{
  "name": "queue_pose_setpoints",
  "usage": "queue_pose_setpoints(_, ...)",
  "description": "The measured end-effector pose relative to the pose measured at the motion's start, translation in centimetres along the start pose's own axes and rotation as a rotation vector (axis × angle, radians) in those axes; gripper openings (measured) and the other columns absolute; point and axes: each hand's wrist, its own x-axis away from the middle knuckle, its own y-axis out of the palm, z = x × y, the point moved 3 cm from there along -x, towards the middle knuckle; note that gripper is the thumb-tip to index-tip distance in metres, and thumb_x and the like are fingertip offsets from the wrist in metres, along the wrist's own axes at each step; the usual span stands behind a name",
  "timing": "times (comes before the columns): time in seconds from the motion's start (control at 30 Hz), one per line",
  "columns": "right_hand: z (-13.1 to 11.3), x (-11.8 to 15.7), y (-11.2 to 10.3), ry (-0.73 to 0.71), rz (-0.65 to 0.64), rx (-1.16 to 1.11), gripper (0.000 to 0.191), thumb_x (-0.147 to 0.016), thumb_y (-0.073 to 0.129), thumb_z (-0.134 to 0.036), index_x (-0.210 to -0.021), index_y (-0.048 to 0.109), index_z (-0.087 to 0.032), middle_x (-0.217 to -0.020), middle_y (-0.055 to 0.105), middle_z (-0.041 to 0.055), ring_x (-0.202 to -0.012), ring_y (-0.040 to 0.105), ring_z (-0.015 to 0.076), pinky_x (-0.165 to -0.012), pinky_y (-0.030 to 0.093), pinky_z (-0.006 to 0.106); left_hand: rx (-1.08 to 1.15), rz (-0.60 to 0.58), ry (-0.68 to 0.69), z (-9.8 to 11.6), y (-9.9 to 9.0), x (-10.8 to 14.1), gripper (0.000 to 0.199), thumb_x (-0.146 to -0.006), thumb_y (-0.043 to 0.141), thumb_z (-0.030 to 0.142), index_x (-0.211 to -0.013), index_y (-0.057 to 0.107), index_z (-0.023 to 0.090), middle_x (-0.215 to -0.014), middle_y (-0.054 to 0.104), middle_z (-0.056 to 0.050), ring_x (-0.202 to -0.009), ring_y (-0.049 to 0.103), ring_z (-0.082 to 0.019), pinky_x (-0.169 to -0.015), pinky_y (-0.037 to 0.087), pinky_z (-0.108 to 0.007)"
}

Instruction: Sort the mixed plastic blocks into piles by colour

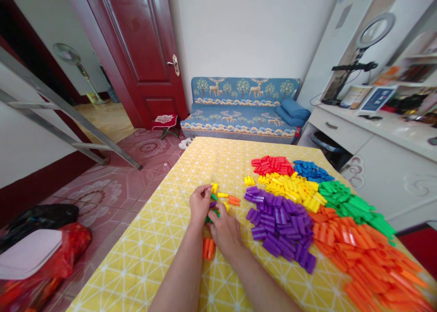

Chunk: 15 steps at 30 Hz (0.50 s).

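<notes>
Near the middle of the patterned table, my left hand (200, 204) and my right hand (226, 230) work close together among small coloured plastic pieces. My left fingers are curled in beside a green piece (214, 196) and a purple piece (213, 204); what they hold is hidden. The fingers of my right hand are bent round another green plastic piece (208, 219), partly covered. Just beyond the hands lie yellow pieces (223, 195) and an orange pair (234, 200). More orange pieces (208, 248) rest between my forearms.
To the right spread heaps of purple (282, 221), yellow (290, 186), red (272, 165), blue (310, 171), green (348, 202) and orange pieces (368, 253). A yellow cloth (153, 248) covers the table. Beyond it stands a blue sofa (239, 116); a metal ladder (68, 111) leans at left.
</notes>
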Motion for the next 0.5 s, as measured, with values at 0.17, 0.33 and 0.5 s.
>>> queue_pose_setpoints(0.17, -0.09, -0.02, 0.40, 0.019, -0.024, 0.059, 0.025, -0.087, 0.055, -0.023, -0.111, 0.058, -0.028, -0.122, 0.055, 0.0053, -0.080, 0.062, 0.0171, -0.060, 0.041, 0.026, -0.007, -0.010, -0.004, -0.22, -0.01, -0.15, 0.022, -0.080, 0.057, 0.029, -0.089, 0.072, 0.016, -0.092, 0.073, -0.009, -0.083, 0.067, -0.020, -0.078, 0.051, -0.032)
queue_pose_setpoints(0.33, 0.30, 0.03, 0.21, 0.037, 0.007, 0.004, 0.016, -0.088, 0.054, -0.023, -0.104, 0.058, -0.026, -0.107, 0.059, 0.0029, -0.081, 0.062, 0.0167, -0.062, 0.042, 0.026, 0.027, -0.003, -0.008, -0.37, 0.04, -0.37, 0.023, -0.079, 0.057, 0.030, -0.089, 0.072, 0.016, -0.091, 0.074, -0.009, -0.082, 0.067, -0.020, -0.077, 0.052, -0.032)
queue_pose_setpoints(0.5, 0.34, 0.01, 0.41, 0.021, 0.012, 0.032, 0.020, -0.085, 0.056, -0.019, -0.103, 0.059, -0.027, -0.107, 0.059, 0.0036, -0.079, 0.062, 0.0178, -0.059, 0.040, 0.026, 0.077, -0.016, -0.007, 0.04, 0.17, -0.18, 0.024, -0.079, 0.058, 0.031, -0.090, 0.072, 0.015, -0.092, 0.073, -0.009, -0.081, 0.067, -0.019, -0.075, 0.052, -0.031)
